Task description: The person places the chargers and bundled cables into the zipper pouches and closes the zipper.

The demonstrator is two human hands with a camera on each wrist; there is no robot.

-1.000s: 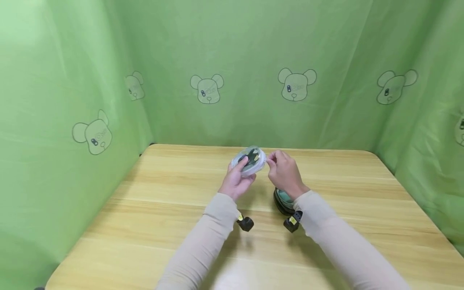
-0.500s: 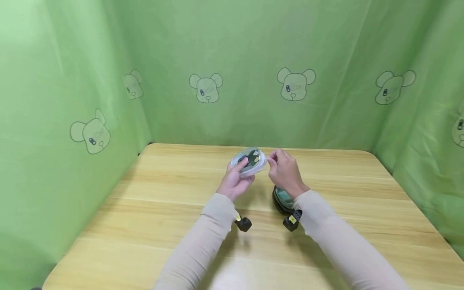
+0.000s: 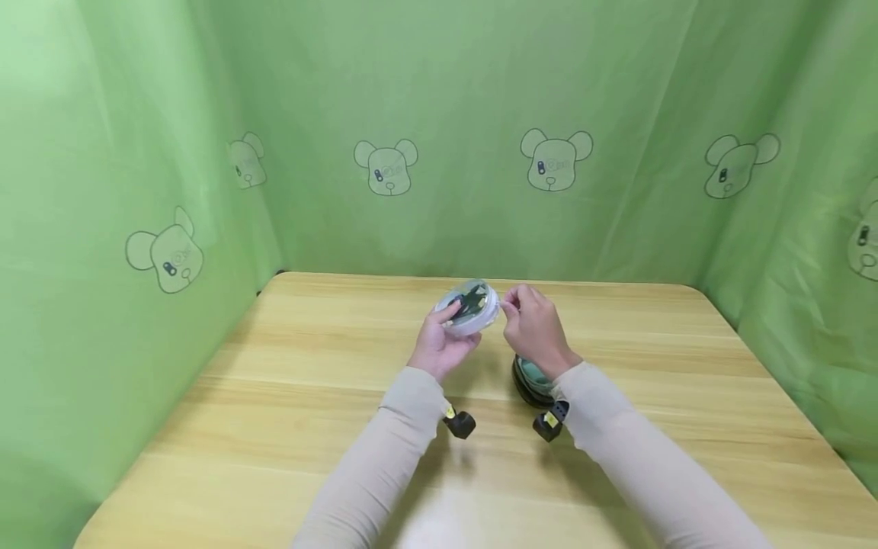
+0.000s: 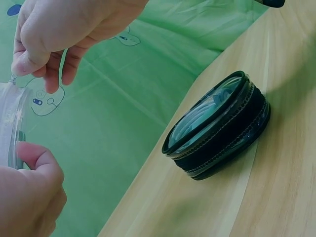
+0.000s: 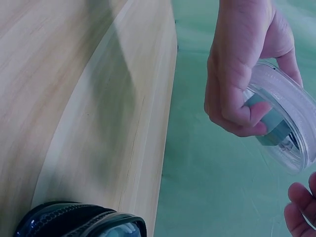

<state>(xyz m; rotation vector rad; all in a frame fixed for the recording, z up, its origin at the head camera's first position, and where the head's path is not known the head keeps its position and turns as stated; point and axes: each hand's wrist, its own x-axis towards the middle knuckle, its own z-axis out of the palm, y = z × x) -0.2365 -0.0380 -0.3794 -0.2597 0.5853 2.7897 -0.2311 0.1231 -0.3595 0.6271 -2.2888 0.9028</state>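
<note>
A round clear zip pouch with a whitish side band [image 3: 473, 325] is up above the far part of the table, tilted, with dark and green contents showing through its top. My left hand [image 3: 441, 345] grips it from the left, thumb on its top face and fingers beneath. With thumb and forefinger, my right hand [image 3: 538, 328] pinches the small zipper pull [image 4: 13, 78] at the pouch's right edge. Below the right wrist, a second round pouch with black trim [image 4: 217, 131] rests on the table; something coiled and pale shows through its clear top.
The light wooden table [image 3: 309, 366] runs back to green curtains [image 3: 473, 221] printed with bear faces, which enclose it behind and at both sides. Small black wrist cameras hang under the left sleeve [image 3: 384, 457] and the right sleeve [image 3: 638, 442].
Both hands stay nearly in place on the clear pouch and its pull. The pouch's tilt has changed slightly. The head view has shifted a little to the right.
</note>
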